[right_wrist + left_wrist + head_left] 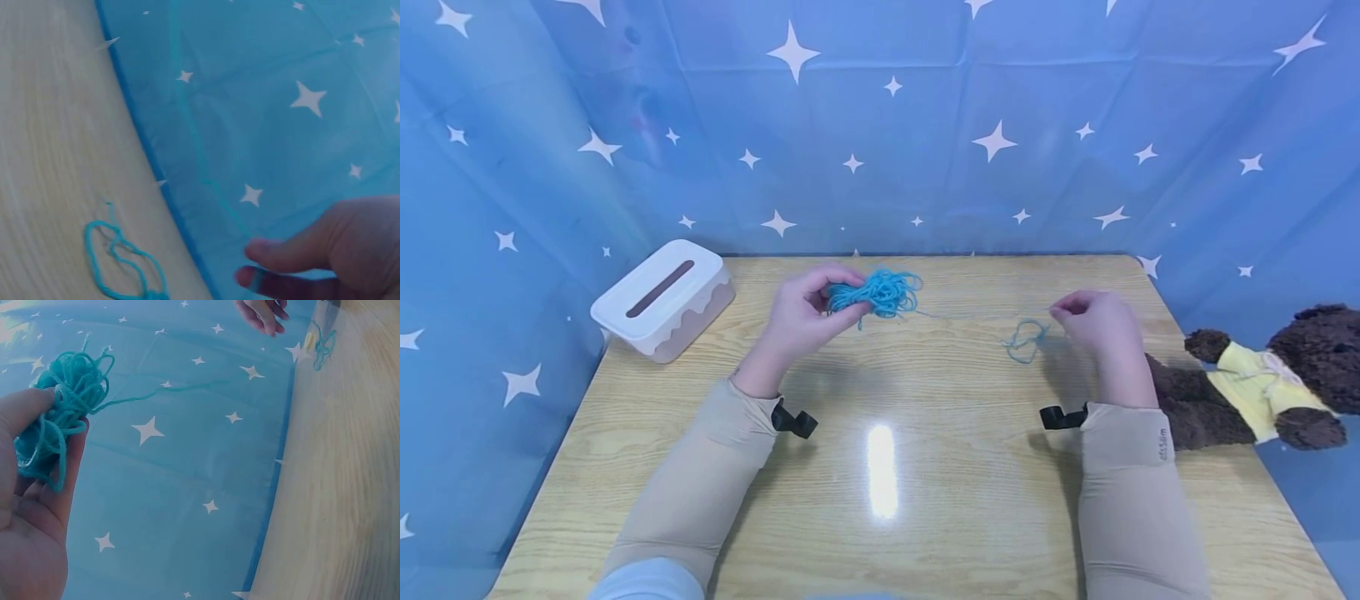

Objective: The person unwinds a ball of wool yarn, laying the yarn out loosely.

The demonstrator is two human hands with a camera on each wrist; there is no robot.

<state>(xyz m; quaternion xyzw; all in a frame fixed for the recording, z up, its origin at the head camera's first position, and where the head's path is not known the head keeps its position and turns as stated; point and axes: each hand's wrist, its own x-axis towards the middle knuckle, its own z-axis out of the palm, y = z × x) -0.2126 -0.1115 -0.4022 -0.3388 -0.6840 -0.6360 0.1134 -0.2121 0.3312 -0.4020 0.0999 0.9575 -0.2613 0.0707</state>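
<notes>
Wood-grained table (970,492), loopy blue yarn (889,292)

the turquoise bundle of looped yarn (887,293) is one solid colour, matched by the thin turquoise loose loop (92,256). the blue fabric backdrop (895,125) carries scattered white four-pointed stars. the pale tan wood-grain table (962,467) shows fine streaks. the rectangular white-lidded box (681,297) has a dark brown slot and a white scalloped edge over pinkish grey. the dark brown plush bear (1198,408) wears a plain yellow top (1240,396). beige cloth sleeves (1131,500) meet black wrist straps (793,422).
</notes>
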